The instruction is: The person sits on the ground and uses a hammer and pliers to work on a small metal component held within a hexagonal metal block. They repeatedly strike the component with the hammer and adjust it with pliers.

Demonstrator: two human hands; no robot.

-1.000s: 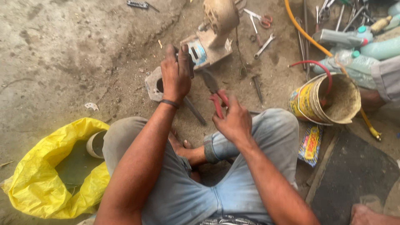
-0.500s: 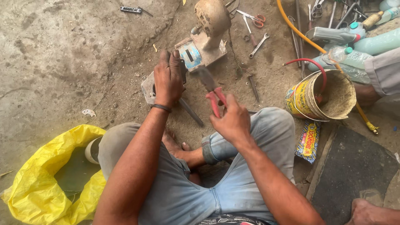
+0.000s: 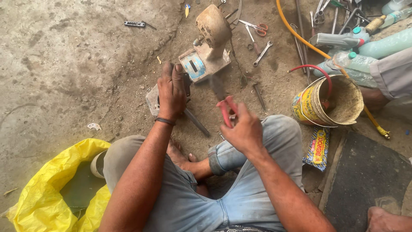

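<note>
Pliers gripped in the right hand, left hand pressing the part to the floor

Clenched around the red handles, the right hand holds a pair of pliers above the lap, their dark nose blurred and pointing toward the floor work. The left hand lies palm-down with fingers curled over a dark part on a small grey metal plate; its grip looks closed on that part, though the fingers hide exactly what is pinched. A thin metal rod runs out from under this hand toward the knee.

Just beyond the left hand stands a rusty motor unit on a base with a blue panel. For the step in hand, I judge it best to keep the left palm pressing firmly so the plate cannot skate on the gritty concrete floor, and to bring the pliers' nose in low and square before squeezing.

Further out lie scissors with red handles, a spanner, an orange hose, a yellow tin bucket, plastic bottles and a yellow plastic bag beside the left knee
</note>
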